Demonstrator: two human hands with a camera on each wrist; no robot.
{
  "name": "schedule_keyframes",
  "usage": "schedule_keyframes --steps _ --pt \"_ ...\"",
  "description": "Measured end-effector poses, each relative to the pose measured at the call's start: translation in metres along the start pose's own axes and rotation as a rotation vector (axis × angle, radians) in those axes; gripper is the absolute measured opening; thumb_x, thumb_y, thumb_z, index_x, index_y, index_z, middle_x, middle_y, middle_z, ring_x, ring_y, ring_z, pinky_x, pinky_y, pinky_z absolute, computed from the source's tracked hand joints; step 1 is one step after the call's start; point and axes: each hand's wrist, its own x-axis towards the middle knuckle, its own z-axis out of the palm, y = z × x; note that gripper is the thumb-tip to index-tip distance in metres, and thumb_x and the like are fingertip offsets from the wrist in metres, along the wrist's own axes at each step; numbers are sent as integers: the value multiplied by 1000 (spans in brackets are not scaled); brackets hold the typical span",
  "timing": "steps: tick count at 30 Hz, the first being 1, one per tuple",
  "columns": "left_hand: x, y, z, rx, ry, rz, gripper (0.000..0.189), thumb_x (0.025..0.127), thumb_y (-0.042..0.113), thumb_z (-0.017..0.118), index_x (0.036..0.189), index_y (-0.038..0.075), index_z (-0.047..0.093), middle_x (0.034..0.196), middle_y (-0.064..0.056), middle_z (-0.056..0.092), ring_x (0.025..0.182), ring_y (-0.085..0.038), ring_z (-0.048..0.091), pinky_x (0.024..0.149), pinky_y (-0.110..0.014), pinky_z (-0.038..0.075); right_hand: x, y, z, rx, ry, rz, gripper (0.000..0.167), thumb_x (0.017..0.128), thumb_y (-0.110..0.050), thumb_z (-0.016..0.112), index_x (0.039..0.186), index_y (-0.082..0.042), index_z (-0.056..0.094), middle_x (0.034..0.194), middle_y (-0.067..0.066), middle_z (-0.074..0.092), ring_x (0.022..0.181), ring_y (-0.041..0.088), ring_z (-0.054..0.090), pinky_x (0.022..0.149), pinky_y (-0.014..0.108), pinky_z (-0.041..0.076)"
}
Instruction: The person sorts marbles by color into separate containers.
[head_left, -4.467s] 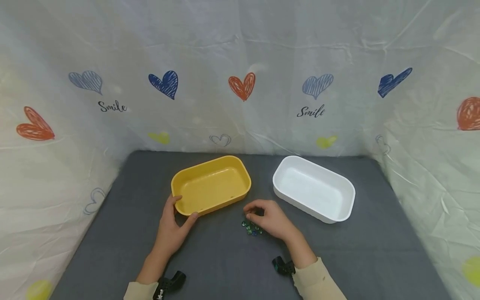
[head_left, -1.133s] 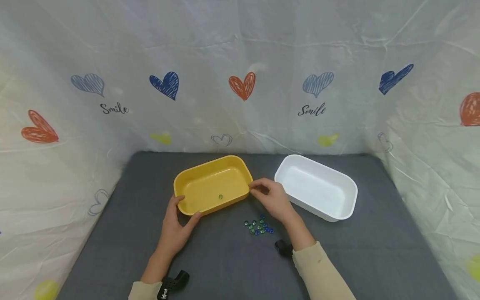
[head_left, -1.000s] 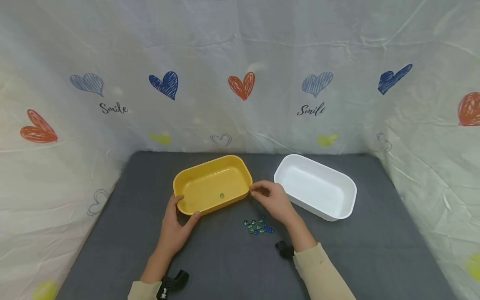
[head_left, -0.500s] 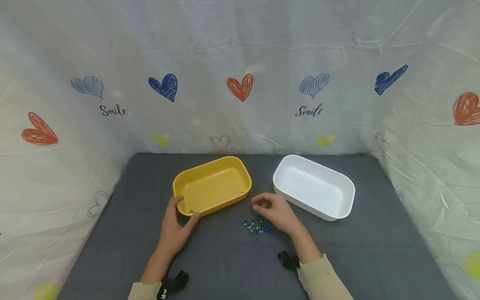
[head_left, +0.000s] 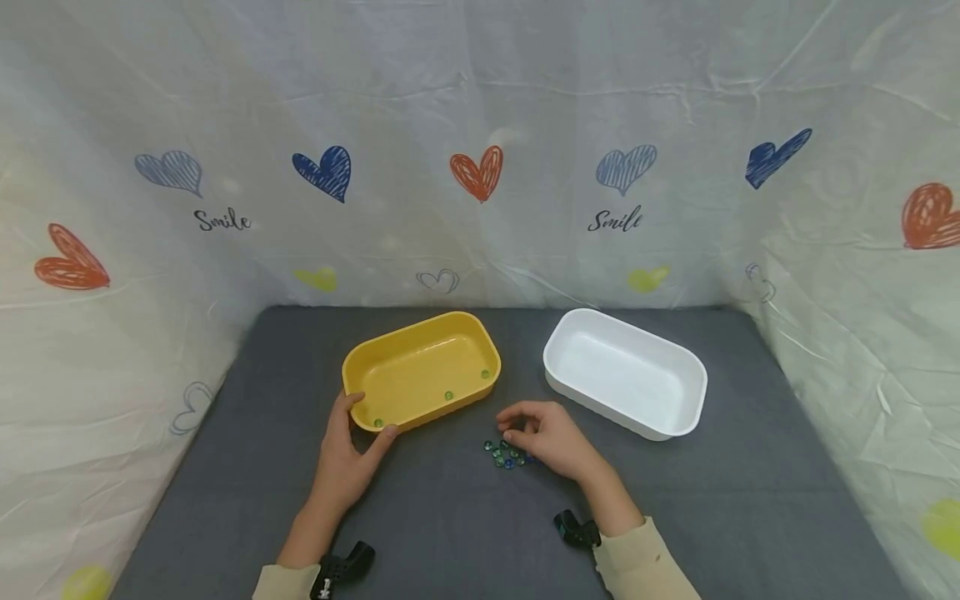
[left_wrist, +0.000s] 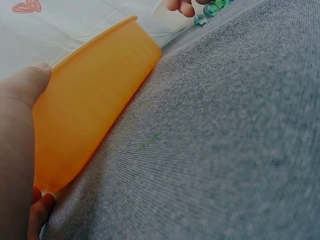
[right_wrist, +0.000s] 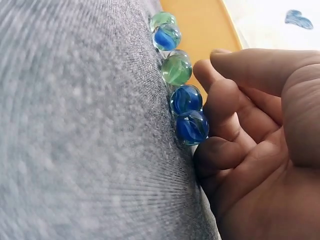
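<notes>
My left hand [head_left: 347, 462] grips the near left corner of a yellow tray [head_left: 420, 346], thumb at the front rim, fingers at the left side. In the left wrist view that hand's thumb lies on the tray's rim [left_wrist: 95, 36] and fingertips curl at its bottom corner. Three greenish marbles [head_left: 448, 396] lie apart inside the tray, along its near side. Over a cluster of green and blue glass marbles [head_left: 509, 464] on the cloth hovers my right hand [head_left: 551, 437]. Its fingers are loosely bent, the thumb apart from them, beside two blue marbles [right_wrist: 192, 127]; no marble shows between them.
A white tray [head_left: 626, 375] stands to the right of the yellow one, angled the other way. Grey cloth [head_left: 450, 533] covers the table. Behind and at both sides hangs a pale curtain [head_left: 390, 100] printed with hearts.
My right hand has drawn back from the yellow tray's right end to the marbles on the cloth. Three marbles now show in the tray, where one showed a second ago. My left hand stays put.
</notes>
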Motion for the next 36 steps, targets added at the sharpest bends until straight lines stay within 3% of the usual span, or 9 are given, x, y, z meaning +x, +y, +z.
schedule_keyframes --steps 13,24,31,36 --pt "-3 0 1 -7 1 -5 86 100 30 85 163 2 34 179 -19 20 158 -41 36 117 -61 39 -3 4 4 -49 -43 -26 25 99 -9 81 124 -13 81 106 -7 79 59 10 56 56 26 47" --pt "-1 -1 0 -1 7 15 87 100 29 85 164 2 34 179 -18 21 157 -39 39 119 -46 39 0 7 5 -56 -43 -33 21 100 -11 81 120 -15 82 104 -8 79 57 9 54 54 26 46" --pt "0 -3 1 4 4 14 87 100 31 85 164 2 33 179 -17 20 157 -39 38 117 -55 40 0 8 5 -62 -33 -33 20 99 -12 82 119 -17 83 103 -9 79 57 10 55 54 26 47" --pt "-1 -4 1 13 4 4 88 100 32 84 165 3 33 179 -18 20 157 -41 37 116 -59 40 0 8 5 -71 -39 -26 18 99 -13 81 116 -19 84 91 -10 75 57 9 54 54 26 46"
